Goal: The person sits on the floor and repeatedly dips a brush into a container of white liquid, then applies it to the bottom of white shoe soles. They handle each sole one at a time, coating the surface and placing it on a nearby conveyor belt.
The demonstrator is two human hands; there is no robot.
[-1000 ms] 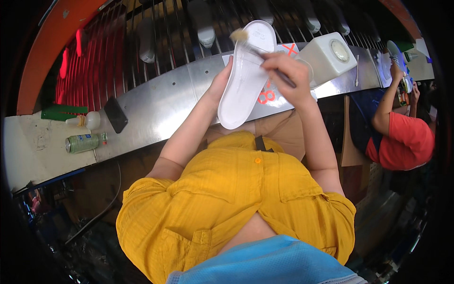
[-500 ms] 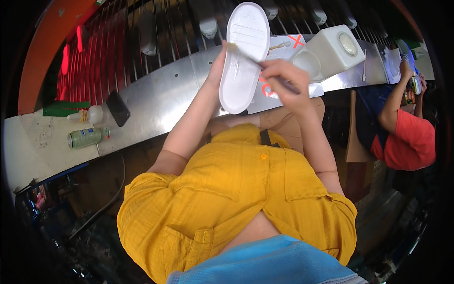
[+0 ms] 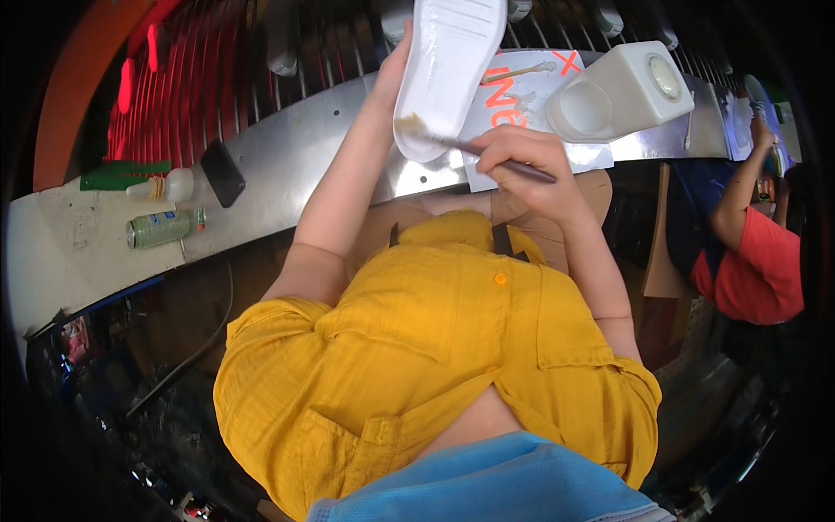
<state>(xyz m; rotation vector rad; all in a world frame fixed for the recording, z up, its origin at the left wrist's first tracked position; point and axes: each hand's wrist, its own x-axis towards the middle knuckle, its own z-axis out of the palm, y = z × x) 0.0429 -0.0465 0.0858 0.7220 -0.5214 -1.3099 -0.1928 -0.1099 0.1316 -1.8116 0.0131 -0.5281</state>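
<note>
A white shoe sole (image 3: 448, 74) is held up over the metal ledge, its far end cut off by the top of the picture. My left hand (image 3: 396, 65) grips its left edge, with the fingers mostly hidden behind it. In my right hand (image 3: 526, 161) is a brush (image 3: 513, 167) with a dark handle, closed in the fingers. The pale bristles press on the sole near its rounded near end. The sole's inner face looks wet and glossy in places.
A white plastic container (image 3: 622, 91) with a cut opening stands on a marked paper sheet (image 3: 587, 157), where another brush (image 3: 522, 71) lies. At left are a phone (image 3: 223, 174), a green can (image 3: 158, 230) and a white bottle (image 3: 177, 186). Metal rollers (image 3: 322, 43) run behind; a co-worker (image 3: 761, 270) sits at right.
The brush has moved down the sole from its upper left side to the near end. The sole has shifted upward, partly out of view.
</note>
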